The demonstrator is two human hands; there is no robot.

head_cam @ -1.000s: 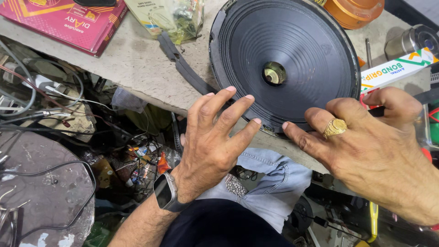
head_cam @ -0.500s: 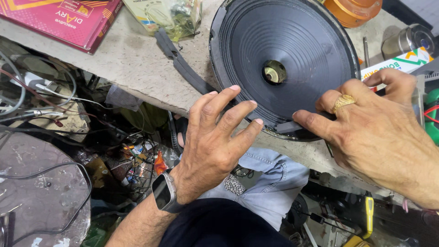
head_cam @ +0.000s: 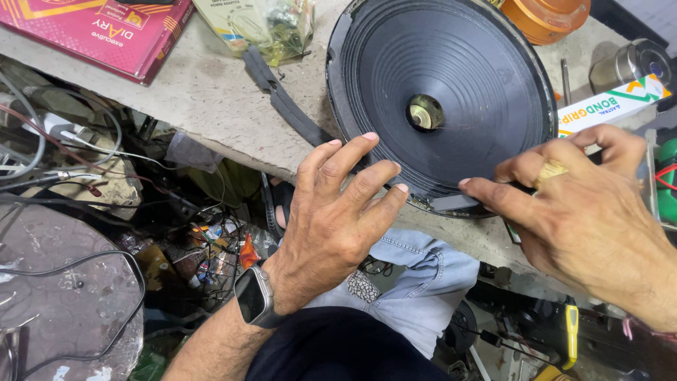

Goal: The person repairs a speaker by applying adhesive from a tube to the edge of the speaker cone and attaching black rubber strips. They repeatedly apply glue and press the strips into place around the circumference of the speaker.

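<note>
Comparing with the frame half a second back: right hand has slid a little along the near rim of the speaker; its thumb now lies over the ring finger, so the gold ring shows only as a sliver. Left hand has kept its place at the near-left rim.

Left hand: fingers spread wide and flat, tips resting on the outer edge of the speaker cone, holding nothing. A dark watch sits on that wrist.

Right hand: fingers loosely stretched, index tip pressing on a grey strip at the near rim of the speaker. Grip not closed; whether the thumb and index pinch the strip, cannot tell.

Speaker: lies face up on the stone bench, overhanging its near edge, brass centre showing.

Around the speaker: a black rubber strip runs off to its left; a red book and a clear bag of parts lie farther left; a white glue box just right of it, partly behind the right hand; an orange round object beyond it, cut off by the top edge.

Below the bench, left of the speaker: tangled wires, hard to sort out. Jeans show beneath the speaker's near rim.
</note>
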